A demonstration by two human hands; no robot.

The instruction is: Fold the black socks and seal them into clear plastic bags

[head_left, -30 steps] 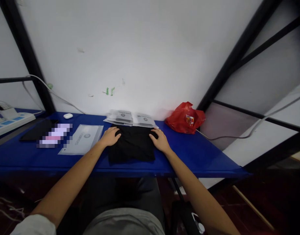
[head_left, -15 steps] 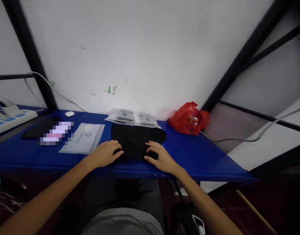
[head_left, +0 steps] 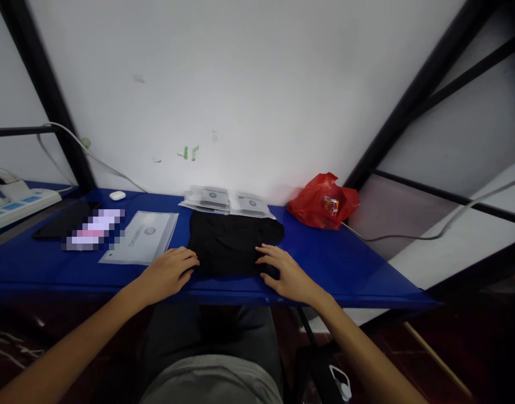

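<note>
A folded black cloth (head_left: 228, 244) lies flat near the table's front edge; what kind of garment it is I cannot tell. My left hand (head_left: 171, 271) rests at its left side, fingertips at the cloth's edge and thumb held apart. At the right side my right hand (head_left: 286, 272) has its fingers spread, the tips on or against the cloth's edge. Neither hand is closed around anything. Behind the cloth lie frosted plastic pouches (head_left: 249, 205) with dark contents, and to the left is a flat frosted pouch (head_left: 142, 238) with printed lettering.
On the blue table (head_left: 337, 264), a red plastic bag (head_left: 320, 205) sits at the back right. To the left are a blurred-out phone (head_left: 93, 229), a dark tablet-like slab (head_left: 59, 220), a small white case (head_left: 117, 195) and a power strip (head_left: 30, 205). A white wall stands behind.
My hands have moved apart: the left slid leftward and the right slid rightward, both from on top of the cloth to its sides. The cloth stays in place.
</note>
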